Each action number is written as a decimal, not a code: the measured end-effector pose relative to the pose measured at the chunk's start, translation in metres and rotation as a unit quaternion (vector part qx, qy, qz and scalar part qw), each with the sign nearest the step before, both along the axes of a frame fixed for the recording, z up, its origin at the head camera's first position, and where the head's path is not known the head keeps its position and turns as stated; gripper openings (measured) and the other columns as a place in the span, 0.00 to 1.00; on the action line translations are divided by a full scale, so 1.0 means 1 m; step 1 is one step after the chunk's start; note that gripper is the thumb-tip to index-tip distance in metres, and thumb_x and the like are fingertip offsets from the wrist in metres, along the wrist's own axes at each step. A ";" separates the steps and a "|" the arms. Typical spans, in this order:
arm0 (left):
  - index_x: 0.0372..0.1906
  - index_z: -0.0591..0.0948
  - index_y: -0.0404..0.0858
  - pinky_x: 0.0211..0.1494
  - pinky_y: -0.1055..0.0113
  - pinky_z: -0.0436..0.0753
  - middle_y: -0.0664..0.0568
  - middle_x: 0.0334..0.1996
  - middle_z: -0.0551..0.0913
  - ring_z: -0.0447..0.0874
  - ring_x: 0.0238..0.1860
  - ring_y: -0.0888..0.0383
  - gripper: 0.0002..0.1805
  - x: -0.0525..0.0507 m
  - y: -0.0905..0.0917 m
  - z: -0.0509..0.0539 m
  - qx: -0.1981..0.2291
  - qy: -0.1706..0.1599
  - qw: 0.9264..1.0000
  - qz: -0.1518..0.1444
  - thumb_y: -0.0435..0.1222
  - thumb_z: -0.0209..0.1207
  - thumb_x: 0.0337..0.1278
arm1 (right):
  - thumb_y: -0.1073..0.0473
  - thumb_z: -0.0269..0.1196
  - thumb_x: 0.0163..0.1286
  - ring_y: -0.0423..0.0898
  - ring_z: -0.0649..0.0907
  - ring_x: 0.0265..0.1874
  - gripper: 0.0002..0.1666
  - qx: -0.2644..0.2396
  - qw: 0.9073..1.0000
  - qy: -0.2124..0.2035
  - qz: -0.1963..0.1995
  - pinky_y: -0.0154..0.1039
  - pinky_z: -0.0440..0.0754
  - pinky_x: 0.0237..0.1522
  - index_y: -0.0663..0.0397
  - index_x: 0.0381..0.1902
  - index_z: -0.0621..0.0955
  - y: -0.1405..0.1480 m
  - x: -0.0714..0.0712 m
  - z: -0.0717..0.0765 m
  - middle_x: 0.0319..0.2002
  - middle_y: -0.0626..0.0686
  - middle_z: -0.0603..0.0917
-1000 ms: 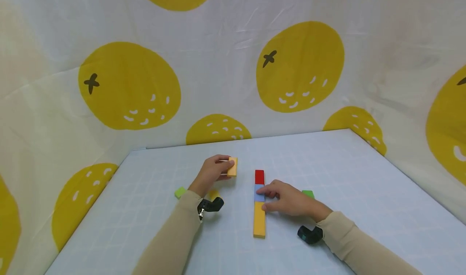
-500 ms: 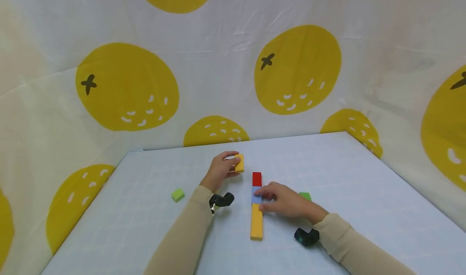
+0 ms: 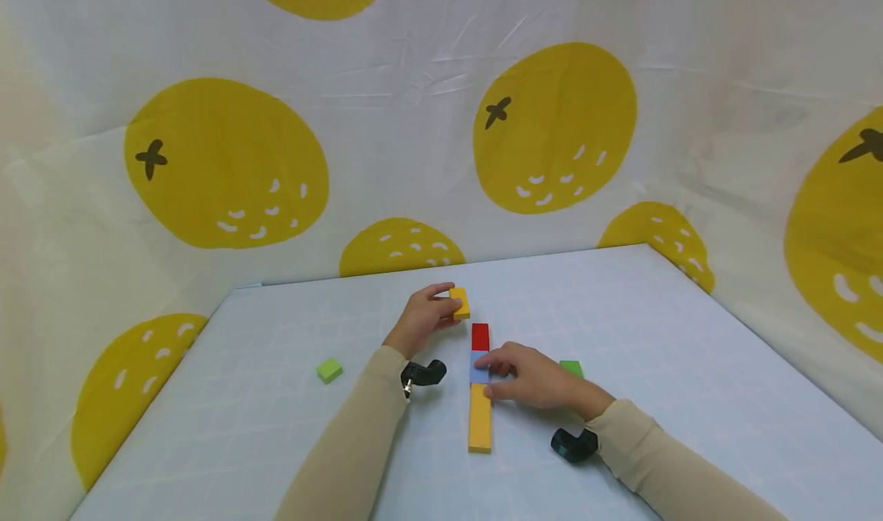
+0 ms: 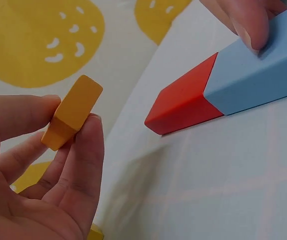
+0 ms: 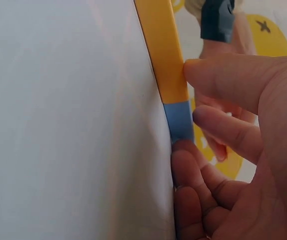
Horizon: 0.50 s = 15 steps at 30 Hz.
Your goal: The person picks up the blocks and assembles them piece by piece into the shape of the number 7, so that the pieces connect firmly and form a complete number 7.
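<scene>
Held up past the far end of a row of blocks, a yellow-orange block [image 3: 458, 303] is pinched between the thumb and fingers of my left hand [image 3: 423, 320]. The row lies on the table: a red block [image 3: 480, 336] at the far end, a blue block [image 4: 263, 70] in the middle, a long yellow-orange block [image 3: 480, 425] nearest me. These three touch end to end. My right hand [image 3: 531, 379] rests along the row's right side, with a fingertip on the blue block and the thumb against the long block. The held block is apart from the red one.
A lime-green block [image 3: 329, 370] lies on the table to the left. Another green block [image 3: 572, 367] is partly hidden behind my right hand. Below my left hand, a yellow piece [image 4: 95, 233] peeks in. A fruit-print curtain [image 3: 400, 145] hangs behind the table.
My left hand has moved right with the yellow-orange block, nearer the red end of the row. My right hand stays on the row. The view has shifted slightly.
</scene>
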<state>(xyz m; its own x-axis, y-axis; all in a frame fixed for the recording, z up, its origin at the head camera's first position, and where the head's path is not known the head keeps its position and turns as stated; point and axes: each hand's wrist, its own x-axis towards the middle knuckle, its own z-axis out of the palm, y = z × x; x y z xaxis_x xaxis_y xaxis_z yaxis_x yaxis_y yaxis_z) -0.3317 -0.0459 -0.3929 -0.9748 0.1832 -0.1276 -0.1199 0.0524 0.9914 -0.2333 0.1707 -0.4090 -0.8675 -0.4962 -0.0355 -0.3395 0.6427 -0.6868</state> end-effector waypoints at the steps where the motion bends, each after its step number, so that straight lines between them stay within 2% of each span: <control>1: 0.69 0.74 0.42 0.51 0.62 0.84 0.42 0.54 0.79 0.83 0.50 0.50 0.28 0.000 0.001 -0.001 -0.001 0.001 1.000 -0.001 0.37 0.65 0.65 | 0.43 0.71 0.63 0.44 0.77 0.45 0.25 0.000 1.000 0.000 0.000 0.43 0.79 0.48 0.36 0.57 0.82 0.000 0.000 0.000 0.44 0.43 0.79; 9: 0.70 0.74 0.41 0.52 0.63 0.84 0.44 0.55 0.79 0.83 0.50 0.51 0.28 -0.004 0.009 -0.010 -0.010 0.004 1.000 -0.006 0.37 0.64 0.66 | 0.44 0.71 0.63 0.44 0.77 0.46 0.24 -0.001 1.000 0.001 0.000 0.44 0.79 0.49 0.36 0.57 0.82 0.002 0.000 0.000 0.45 0.43 0.79; 15: 0.71 0.73 0.41 0.54 0.62 0.83 0.43 0.55 0.79 0.83 0.50 0.51 0.29 -0.006 0.012 -0.007 -0.013 -0.006 1.000 -0.013 0.36 0.64 0.66 | 0.43 0.70 0.64 0.44 0.77 0.46 0.24 -0.003 1.000 -0.001 0.003 0.44 0.79 0.50 0.35 0.58 0.82 0.002 0.000 0.000 0.46 0.43 0.79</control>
<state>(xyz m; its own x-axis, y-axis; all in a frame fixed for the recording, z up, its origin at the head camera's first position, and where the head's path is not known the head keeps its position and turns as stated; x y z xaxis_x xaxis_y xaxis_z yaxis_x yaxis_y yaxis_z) -0.3379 -0.0336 -0.4004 -0.9682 0.2045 -0.1441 -0.1301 0.0804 0.9882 -0.2335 0.1726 -0.4091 -0.8648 -0.5010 -0.0339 -0.3421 0.6373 -0.6905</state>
